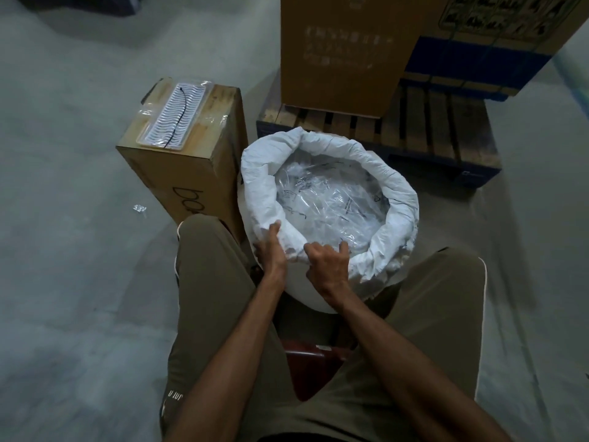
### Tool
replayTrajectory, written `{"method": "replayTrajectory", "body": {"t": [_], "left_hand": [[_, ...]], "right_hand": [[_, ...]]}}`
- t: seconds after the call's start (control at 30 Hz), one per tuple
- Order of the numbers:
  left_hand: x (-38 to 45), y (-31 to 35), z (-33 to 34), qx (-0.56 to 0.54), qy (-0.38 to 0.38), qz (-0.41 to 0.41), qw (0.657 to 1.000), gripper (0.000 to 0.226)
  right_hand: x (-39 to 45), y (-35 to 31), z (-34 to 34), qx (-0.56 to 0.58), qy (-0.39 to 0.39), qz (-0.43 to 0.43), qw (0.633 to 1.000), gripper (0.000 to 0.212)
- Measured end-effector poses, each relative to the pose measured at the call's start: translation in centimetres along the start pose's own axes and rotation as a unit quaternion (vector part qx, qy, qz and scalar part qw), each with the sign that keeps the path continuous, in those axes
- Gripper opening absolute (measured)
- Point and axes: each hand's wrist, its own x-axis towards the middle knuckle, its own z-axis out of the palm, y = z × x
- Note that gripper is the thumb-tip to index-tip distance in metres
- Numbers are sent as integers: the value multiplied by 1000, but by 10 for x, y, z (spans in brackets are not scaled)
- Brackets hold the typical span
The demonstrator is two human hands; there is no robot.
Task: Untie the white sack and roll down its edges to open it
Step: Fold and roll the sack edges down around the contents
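Gripping the near rim, your left hand (pixel 271 250) has its fingers curled over the rolled cuff of the white sack (pixel 328 199), thumb on the outside, closed on the fabric at the lower-left of the mouth. Your right hand (pixel 325 261) sits just beside it, knuckles up, fingers hooked over the same cuff a little further round towards you; it looks closed on the fabric too, though the fingertips are tucked out of sight.

The sack stands upright on the floor between your knees, right in front of both hands, and its mouth is already wide open: no tie is visible and the cuff runs all the way round. Inside, clear plastic packets (pixel 331 199) are piled nearly to the rim.

What matters now: both hands are bunched on the near edge, and the far side of the roll lies away from you, towards the wooden pallet (pixel 430 129). The cuff looks thicker at the far left than at the near right, where it is ragged. I'd say you are near the end, evening out the roll, and your right hand is the closer one to that ragged stretch.

Off to your left, touching the sack, stands a tall cardboard box (pixel 191 161).
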Motion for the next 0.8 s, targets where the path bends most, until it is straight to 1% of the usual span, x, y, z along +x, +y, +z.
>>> {"method": "replayTrajectory", "body": {"t": [0.03, 0.07, 0.1, 0.13, 0.17, 0.2, 0.23, 0.27, 0.3, 0.33, 0.37, 0.4, 0.43, 0.47, 0.5, 0.53, 0.6, 0.63, 0.67, 0.7, 0.73, 0.77, 0.8], "left_hand": [[3, -1, -3, 31, 32, 12, 999, 108], [1, 3, -3, 47, 47, 30, 997, 104], [2, 9, -2, 52, 58, 38, 996, 88], [11, 12, 0, 37, 65, 30, 997, 65], [18, 18, 1, 3, 58, 7, 998, 43], [22, 28, 2, -41, 33, -25, 998, 29], [26, 36, 0, -81, 1, -49, 996, 27], [31, 39, 1, -107, -37, -70, 991, 35], [34, 40, 2, -122, -53, -79, 988, 51], [36, 38, 4, -137, -42, -75, 987, 61], [37, 36, 6, -168, -17, -64, 984, 64], [35, 37, 7, -209, -10, -61, 976, 63], [35, 36, 6, -242, -9, -58, 969, 60], [39, 33, 6, -226, -6, -45, 973, 54], [42, 32, 5, -217, -19, -42, 975, 47], [47, 30, 2, -185, -32, -37, 981, 39], [52, 29, -3, -75, -65, -20, 995, 29], [50, 31, -9, 4, -60, -4, 998, 29], [42, 34, -12, 84, -44, 31, 995, 34], [39, 35, -13, 167, 3, 84, 982, 43], [40, 35, -14, 243, 52, 137, 959, 55], [36, 34, -15, 292, 81, 186, 935, 64], [39, 30, -13, 304, 83, 210, 926, 68]], "right_hand": [[-2, -3, 7, -20, 13, -21, 1000, 34], [-4, -4, 14, -34, 27, -39, 998, 34], [-5, -4, 18, -45, 40, -51, 997, 34], [-6, -3, 20, -47, 47, -57, 996, 35], [-5, -1, 19, -36, 40, -57, 997, 36], [-3, 1, 16, -10, 20, -51, 998, 35], [-1, 4, 11, 27, -15, -35, 999, 33], [0, 8, 5, 66, -49, -15, 996, 34], [3, 10, -4, 108, -82, 8, 991, 45], [7, 11, -11, 154, -113, 30, 981, 58], [13, 12, -17, 186, -133, 46, 972, 69], [20, 11, -21, 196, -152, 46, 968, 75], [28, 9, -22, 194, -168, 35, 966, 74], [35, 6, -20, 196, -172, 30, 965, 62], [41, 2, -15, 209, -164, 48, 963, 43], [45, -4, -13, 227, -146, 78, 960, 35], [49, -16, -5, 249, -104, 121, 955, 38], [49, -22, -2, 246, -90, 120, 958, 35], [50, -29, 2, 231, -87, 108, 963, 30], [50, -35, 6, 204, -94, 91, 970, 25], [50, -41, 10, 164, -98, 71, 979, 22], [49, -46, 15, 121, -95, 47, 987, 22], [47, -51, 19, 88, -94, 20, 991, 23]]}}
